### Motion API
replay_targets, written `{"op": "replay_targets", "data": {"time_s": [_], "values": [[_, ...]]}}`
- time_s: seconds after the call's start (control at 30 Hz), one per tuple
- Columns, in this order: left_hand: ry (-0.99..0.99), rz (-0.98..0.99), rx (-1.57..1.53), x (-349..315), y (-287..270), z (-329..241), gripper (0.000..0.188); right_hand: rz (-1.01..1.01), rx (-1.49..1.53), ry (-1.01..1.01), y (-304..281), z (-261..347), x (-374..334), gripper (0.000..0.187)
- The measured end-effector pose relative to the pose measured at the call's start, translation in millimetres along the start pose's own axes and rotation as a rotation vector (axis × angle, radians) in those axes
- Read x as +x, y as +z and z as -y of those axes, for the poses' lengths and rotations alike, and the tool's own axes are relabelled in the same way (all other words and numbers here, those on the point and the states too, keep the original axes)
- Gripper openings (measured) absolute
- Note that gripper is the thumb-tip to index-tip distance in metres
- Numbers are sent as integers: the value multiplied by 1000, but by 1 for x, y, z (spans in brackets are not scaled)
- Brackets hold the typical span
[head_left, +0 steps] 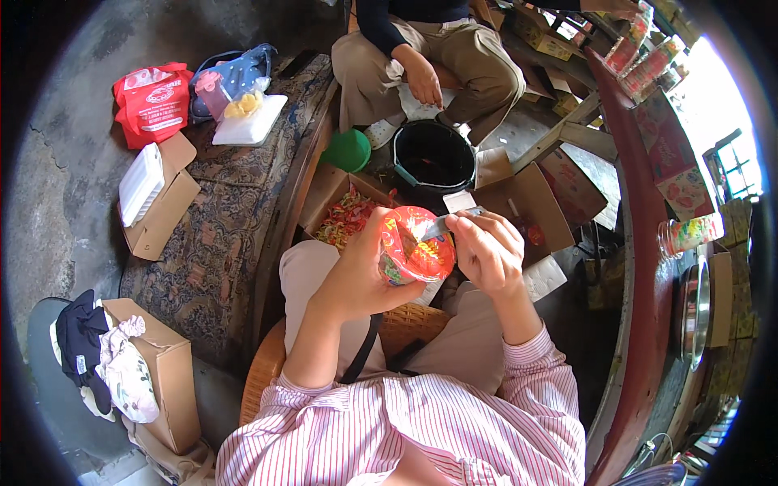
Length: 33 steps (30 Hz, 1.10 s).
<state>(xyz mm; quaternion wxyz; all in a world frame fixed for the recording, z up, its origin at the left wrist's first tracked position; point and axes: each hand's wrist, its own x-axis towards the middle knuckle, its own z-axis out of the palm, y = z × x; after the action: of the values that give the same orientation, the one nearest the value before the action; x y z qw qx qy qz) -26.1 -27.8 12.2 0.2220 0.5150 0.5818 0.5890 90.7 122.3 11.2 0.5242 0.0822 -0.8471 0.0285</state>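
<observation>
My left hand is wrapped round a red printed cup, held above my lap with its shiny red top tilted toward me. Pinched in the fingers of my right hand is a flat grey blade, which looks like a knife. Its end lies over the top of the cup; whether it cuts into the cover I cannot tell. Just beyond my left hand, colourful wrapper scraps fill a cardboard box. Another open cardboard box stands beyond my right hand.
A black bucket and a green tub stand ahead, before a seated person. To the left, a patterned bench has bags near its far end. A red wooden edge runs along the right, with printed cups beside it.
</observation>
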Motion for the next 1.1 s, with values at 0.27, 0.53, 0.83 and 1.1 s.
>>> {"op": "replay_targets", "data": {"time_s": [0.27,0.53,0.83,1.1], "values": [[27,64,-211,-3,5,5,59,-23,44,0,0,0,-4,45],[22,153,-208,4,-2,9,60,-2,81,16,-9,2,2,47],[63,-33,44,8,4,7,62,42,-48,-12,-16,-3,2,40],[77,-26,68,6,7,14,57,151,-47,-62,-12,-3,3,39]]}}
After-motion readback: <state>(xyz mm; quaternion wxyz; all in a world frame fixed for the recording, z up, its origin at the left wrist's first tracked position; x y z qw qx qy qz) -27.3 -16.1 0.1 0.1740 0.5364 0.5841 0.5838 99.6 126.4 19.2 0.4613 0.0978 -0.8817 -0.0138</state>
